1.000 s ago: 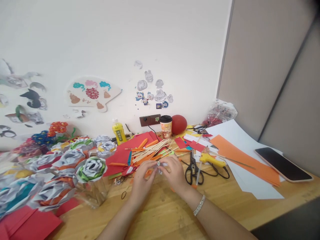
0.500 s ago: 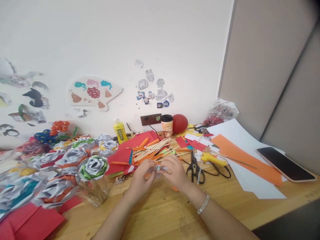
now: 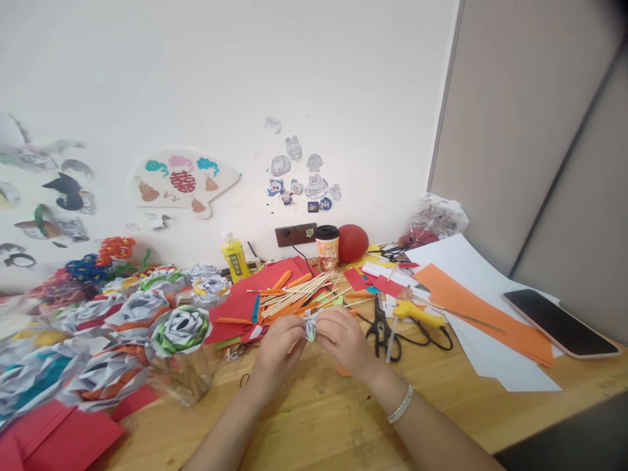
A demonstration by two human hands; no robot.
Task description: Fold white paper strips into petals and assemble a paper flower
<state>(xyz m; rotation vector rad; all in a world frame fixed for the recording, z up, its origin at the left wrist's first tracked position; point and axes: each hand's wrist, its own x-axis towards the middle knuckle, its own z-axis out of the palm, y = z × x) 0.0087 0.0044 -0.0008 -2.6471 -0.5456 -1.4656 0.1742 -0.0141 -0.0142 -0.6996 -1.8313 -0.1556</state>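
Observation:
Between my two hands is a small folded piece of white paper (image 3: 310, 326) with a green edge. My left hand (image 3: 282, 347) pinches its left side, and my right hand (image 3: 343, 340) pinches its right side, with a silvery bracelet on that wrist. Fingers hide most of the paper's outer parts. Just beyond them lies a loose pile of wooden sticks (image 3: 297, 294) mixed with folded orange paper strips (image 3: 229, 320). Black-handled scissors (image 3: 379, 330) rest right of my right hand, beside a yellow glue gun (image 3: 419, 314).
White paper flowers with coloured edges (image 3: 182, 330) crowd the left side. Behind the sticks stand a yellow bottle (image 3: 235, 257), a lidded paper cup (image 3: 327, 248) and a red balloon (image 3: 353, 243). Orange sheets (image 3: 483, 314) and a phone (image 3: 559, 320) lie at right. Red paper (image 3: 63, 435) covers the front left.
The folded paper shows more between my fingers, its white part now rising above them and its green edge lower. Both hands stay nearly in place, fingers slightly shifted.

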